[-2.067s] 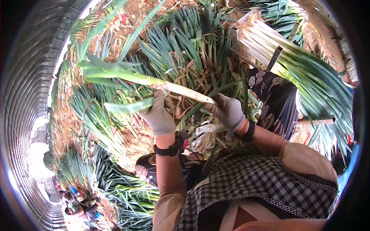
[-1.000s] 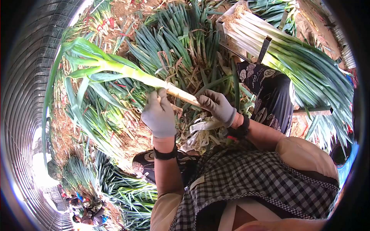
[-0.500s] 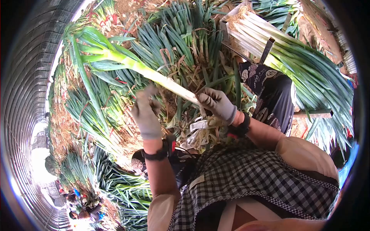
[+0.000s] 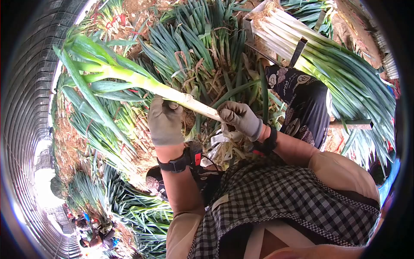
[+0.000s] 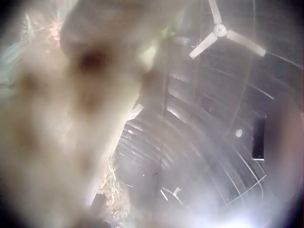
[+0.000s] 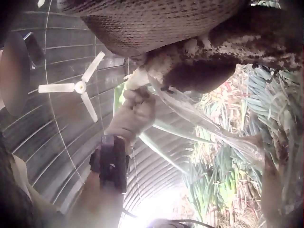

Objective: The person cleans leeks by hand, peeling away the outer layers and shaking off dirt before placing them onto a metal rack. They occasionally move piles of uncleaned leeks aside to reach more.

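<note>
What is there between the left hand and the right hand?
In the head view, the leek's pale stem slants across to the right hand; loose leaf scraps lie below it.

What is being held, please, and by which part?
The right hand grips a long, leafy green stalk by its white, leafless end; unclear for the left hand.

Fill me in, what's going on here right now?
A gloved person is handling one long leek-like stalk. The right hand grips its pale end; the left hand is at the stalk nearer the leaves, though whether it grips is unclear. In the right wrist view, a thin pale strip trails beside the right hand. A pile of leafy bunches lies ahead, and a stack of similar stalks rests in a metal frame on the right.
</note>
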`<state>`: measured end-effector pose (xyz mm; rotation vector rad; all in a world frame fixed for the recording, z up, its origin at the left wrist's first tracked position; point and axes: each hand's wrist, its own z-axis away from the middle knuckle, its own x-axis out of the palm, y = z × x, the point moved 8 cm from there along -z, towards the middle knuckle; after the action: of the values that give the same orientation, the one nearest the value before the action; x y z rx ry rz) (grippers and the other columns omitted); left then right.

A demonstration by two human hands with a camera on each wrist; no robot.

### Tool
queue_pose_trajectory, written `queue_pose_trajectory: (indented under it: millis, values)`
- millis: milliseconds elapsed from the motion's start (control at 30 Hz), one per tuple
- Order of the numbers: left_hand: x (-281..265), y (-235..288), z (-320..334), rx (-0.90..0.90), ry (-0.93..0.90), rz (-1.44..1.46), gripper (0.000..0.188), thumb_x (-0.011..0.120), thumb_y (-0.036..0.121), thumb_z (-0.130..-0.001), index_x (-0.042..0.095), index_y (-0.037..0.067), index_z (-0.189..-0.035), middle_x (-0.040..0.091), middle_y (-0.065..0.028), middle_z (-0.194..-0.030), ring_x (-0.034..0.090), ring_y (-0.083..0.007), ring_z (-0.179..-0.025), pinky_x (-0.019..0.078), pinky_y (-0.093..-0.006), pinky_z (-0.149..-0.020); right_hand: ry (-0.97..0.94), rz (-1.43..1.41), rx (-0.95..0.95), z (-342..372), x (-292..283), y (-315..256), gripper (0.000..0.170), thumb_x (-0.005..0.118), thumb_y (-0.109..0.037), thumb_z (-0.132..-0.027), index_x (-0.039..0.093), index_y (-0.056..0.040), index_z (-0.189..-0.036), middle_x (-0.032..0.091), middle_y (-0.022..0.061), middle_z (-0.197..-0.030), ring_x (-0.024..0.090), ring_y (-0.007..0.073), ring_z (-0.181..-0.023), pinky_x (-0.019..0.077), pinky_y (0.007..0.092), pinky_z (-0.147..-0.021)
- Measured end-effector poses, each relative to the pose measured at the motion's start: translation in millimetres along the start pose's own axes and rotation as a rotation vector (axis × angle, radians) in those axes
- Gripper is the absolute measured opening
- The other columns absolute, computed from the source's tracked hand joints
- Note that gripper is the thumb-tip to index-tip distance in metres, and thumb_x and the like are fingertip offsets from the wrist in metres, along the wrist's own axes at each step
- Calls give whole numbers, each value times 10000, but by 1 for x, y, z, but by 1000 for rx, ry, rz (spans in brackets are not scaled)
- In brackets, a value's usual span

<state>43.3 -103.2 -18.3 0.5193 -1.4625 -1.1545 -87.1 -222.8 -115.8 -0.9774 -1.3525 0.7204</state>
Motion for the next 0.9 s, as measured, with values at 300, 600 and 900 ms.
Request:
queue_pose_trajectory:
  millis: [300,600,900]
  values:
    - [-3,-18,16,-41,146,34,90,573,82,-856,603,16,-909,591,-28,-743,493,-70,-559,370,-189,-470,79,44,-72,3,-7,-15,341,575,-362,-907,575,-21,-930,540,-8,-657,492,54,-559,393,216,-514]
    - [-24,-116,81,-63,-396,-1040,146,623,95,-751,672,1,-851,652,-81,-683,607,-120,-599,485,-260,-554,141,70,-168,6,-6,-19,313,628,-339,-878,589,-36,-949,570,-19,-802,492,37,-694,415,212,-586]
    - [-5,48,42,387,128,-456,313,531,285,-921,608,29,-1085,650,-65,-871,441,-53,-520,332,-195,-456,48,166,-120,5,-1,-22,346,574,-347,-911,603,-4,-944,536,-25,-703,469,34,-622,400,209,-555]
